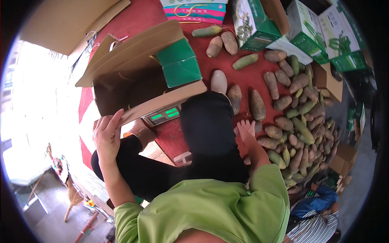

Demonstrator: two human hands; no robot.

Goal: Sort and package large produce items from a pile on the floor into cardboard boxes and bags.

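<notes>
An open cardboard box (139, 106) with a brown inside and a green flap stands in front of me to the left. My left hand (107, 131) grips the edge of its near flap. Just under that flap shows a digital scale (164, 116) with lit green displays; the box hides most of it. To the right, my right hand (246, 130) is low over the red floor covering with its fingers spread, holding nothing. Beside it lie elongated root vegetables like radishes, among them a brown one (257, 105) and another (273, 132).
A large heap of green and soil-brown root vegetables (302, 133) spreads along my right. Green-and-white cartons (308, 30) stand at the far right, and a pink-and-blue striped box (196, 13) at the far middle. A person in striped clothing (314, 227) is at the lower right.
</notes>
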